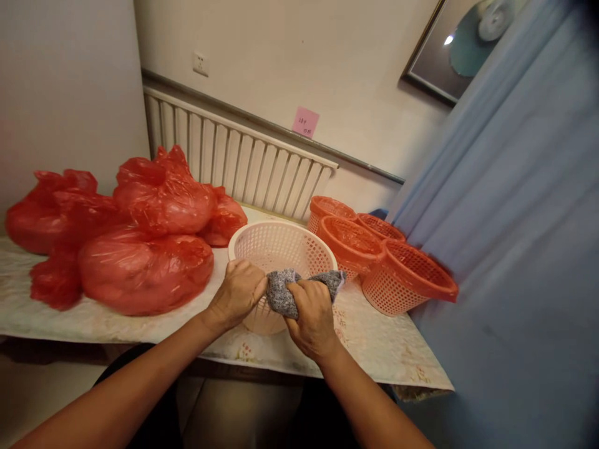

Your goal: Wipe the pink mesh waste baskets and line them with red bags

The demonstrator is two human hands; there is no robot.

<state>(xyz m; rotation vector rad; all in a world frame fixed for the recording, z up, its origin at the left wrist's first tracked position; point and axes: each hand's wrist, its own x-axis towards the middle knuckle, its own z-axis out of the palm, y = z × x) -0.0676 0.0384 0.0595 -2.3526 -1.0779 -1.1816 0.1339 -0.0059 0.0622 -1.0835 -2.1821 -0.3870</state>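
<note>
A mottled grey knitted cloth (282, 294) with a pale edge is bunched up over the near side of a white perforated plastic basket (299, 236). My right hand (312, 315) is closed around the middle of the cloth, and a loose end sticks out past its fingers. Beside it, my left hand (241, 292) is closed at the left end of the cloth, its fingertips hidden. Upright on the table, the basket sits partly behind both hands. Whether either hand touches its rim I cannot tell.
Several full red plastic bags (145, 271) are piled at the left of the cloth-covered table (388, 349). Several red baskets (402, 277) stand at the right, near a blue curtain (510, 249). A white radiator (243, 162) runs along the wall behind.
</note>
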